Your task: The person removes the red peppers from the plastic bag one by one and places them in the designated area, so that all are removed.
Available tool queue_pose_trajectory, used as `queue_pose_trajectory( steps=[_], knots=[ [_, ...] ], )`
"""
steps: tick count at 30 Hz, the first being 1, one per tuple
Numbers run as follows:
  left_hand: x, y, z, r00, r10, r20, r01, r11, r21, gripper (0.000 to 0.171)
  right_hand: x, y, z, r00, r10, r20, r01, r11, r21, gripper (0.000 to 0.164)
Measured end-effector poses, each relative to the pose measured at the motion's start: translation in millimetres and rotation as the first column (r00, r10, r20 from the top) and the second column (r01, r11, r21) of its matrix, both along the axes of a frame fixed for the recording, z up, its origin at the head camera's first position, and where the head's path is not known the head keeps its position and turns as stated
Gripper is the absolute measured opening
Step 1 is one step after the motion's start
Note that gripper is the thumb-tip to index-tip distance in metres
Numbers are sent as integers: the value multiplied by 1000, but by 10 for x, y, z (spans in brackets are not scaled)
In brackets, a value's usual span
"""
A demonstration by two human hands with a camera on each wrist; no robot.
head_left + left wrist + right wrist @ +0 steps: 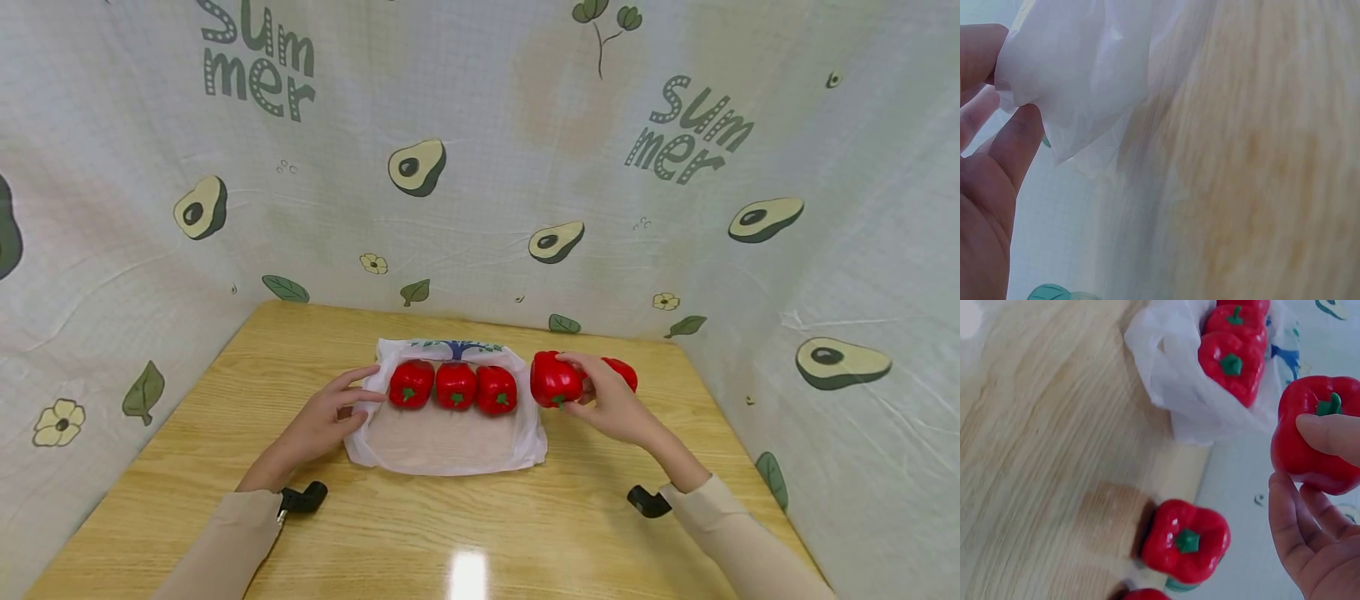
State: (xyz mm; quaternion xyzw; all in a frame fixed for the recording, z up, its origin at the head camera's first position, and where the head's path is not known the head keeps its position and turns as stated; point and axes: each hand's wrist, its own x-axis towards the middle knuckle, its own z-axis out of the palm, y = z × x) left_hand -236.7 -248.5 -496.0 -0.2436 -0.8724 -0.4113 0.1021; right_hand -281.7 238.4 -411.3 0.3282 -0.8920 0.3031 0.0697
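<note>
The left hand [324, 423] pinches the white bag [442, 443] at left; the right hand [611, 407], gripping a red pepper [553, 379], should clear its right rim.

Table [375, 533] across lower frame, cloth [480, 142] behind. Bag [529, 446] on table at centre; three peppers [455, 385] in a row along its far side. Fourth pepper [553, 379] in right hand [615, 410], right of bag.

I see pale cloth [465, 100] behind and along both sides of a wood-grain tabletop [360, 533], its print showing avocados [428, 158], leaves [144, 392], flowers [373, 263] and "summer" lettering [266, 83]; bright glare [467, 573] reaches me from the near wood.
</note>
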Motion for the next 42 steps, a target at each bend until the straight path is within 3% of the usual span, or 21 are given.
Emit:
queue_pose_trajectory(
  steps=[8,23,42],
  knots=[
    [-11,-2,-7,1000,2,13,-2,1000,-3,38,-106,253,-18,995,-97,-8,97,995,12,81],
    [-10,-13,-24,1000,4,16,-4,1000,-1,37,-302,782,11,980,-194,37,193,981,16,78],
    [11,12,9,1000,11,29,-11,1000,-4,34,-457,1304,-25,978,-208,9,208,978,9,77]
  ],
)
